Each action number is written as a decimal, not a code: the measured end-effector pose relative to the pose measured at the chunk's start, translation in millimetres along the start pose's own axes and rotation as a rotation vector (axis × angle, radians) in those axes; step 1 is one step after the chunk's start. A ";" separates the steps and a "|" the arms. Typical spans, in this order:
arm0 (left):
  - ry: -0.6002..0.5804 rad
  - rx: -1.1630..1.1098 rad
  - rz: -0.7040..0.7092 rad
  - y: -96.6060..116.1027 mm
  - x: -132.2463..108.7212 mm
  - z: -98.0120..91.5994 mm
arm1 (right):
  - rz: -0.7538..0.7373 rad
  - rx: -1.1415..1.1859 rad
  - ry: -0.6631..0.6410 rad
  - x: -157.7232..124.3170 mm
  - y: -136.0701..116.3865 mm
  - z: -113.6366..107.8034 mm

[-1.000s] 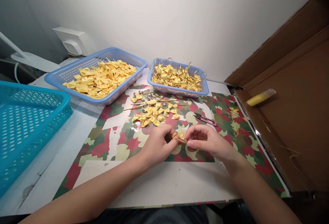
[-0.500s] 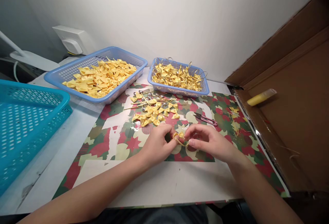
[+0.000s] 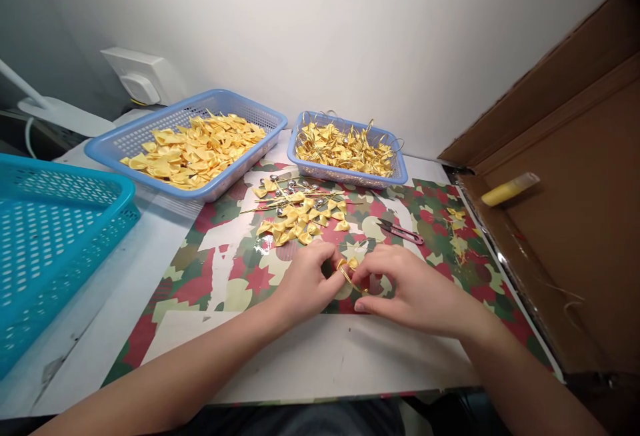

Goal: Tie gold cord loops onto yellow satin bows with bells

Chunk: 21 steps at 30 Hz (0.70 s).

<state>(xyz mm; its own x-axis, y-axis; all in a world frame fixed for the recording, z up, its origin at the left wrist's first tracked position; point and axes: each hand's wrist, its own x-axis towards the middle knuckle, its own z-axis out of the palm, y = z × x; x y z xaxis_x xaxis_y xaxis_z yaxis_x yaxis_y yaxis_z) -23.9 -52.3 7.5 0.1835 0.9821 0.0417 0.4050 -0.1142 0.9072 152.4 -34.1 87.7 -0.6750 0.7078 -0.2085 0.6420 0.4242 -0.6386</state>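
A small yellow ribbon bow (image 3: 352, 263) with a thin gold wire (image 3: 351, 281) is pinched between my two hands over the red and green patterned mat (image 3: 210, 269). My left hand (image 3: 305, 281) grips the bow from the left with thumb and fingers. From the right, my right hand (image 3: 407, 288) pulls the gold wire down and toward me, fingers curled low over the mat. Just beyond my hands lies a loose pile of yellow bows and gold pins (image 3: 297, 211).
A blue basket (image 3: 125, 143) of yellow ribbon pieces stands back left; a smaller blue basket (image 3: 397, 173) of wired bows back centre. Small red snips (image 3: 403, 232) lie right of the pile. A turquoise basket (image 3: 60, 236) sits at left, a cardboard panel (image 3: 575, 209) with a yellow tube (image 3: 509, 190) at right.
My right hand has dropped lower and moved toward me, drawing the gold wire down from the bow. My left hand has stayed in place on the bow.
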 end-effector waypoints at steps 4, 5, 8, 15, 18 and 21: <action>-0.005 -0.013 -0.002 1.3 -0.3 -0.3 | -0.012 -0.022 -0.004 0.5 -0.3 -0.6; -0.005 -0.014 0.000 1.3 -0.3 -0.3 | -0.014 -0.022 -0.003 0.8 -0.6 -0.8; -0.005 -0.012 -0.003 0.4 0.2 0.2 | -0.013 -0.019 0.001 1.3 -1.9 -1.0; -0.005 0.011 0.007 -1.6 -0.3 1.2 | -0.032 -0.020 0.047 1.0 -0.9 1.8; -0.006 0.016 0.008 -1.4 0.1 1.0 | -0.043 -0.019 0.074 1.5 0.4 3.2; -0.005 0.005 0.003 -0.8 0.5 0.7 | -0.047 -0.018 0.086 0.5 0.2 3.6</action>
<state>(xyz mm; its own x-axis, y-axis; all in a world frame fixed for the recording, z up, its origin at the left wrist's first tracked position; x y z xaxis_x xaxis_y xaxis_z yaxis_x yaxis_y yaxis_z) -23.5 -51.8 6.5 0.1891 0.9810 0.0425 0.4088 -0.1180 0.9050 150.9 -35.7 84.8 -0.6708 0.7328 -0.1137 0.6175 0.4671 -0.6328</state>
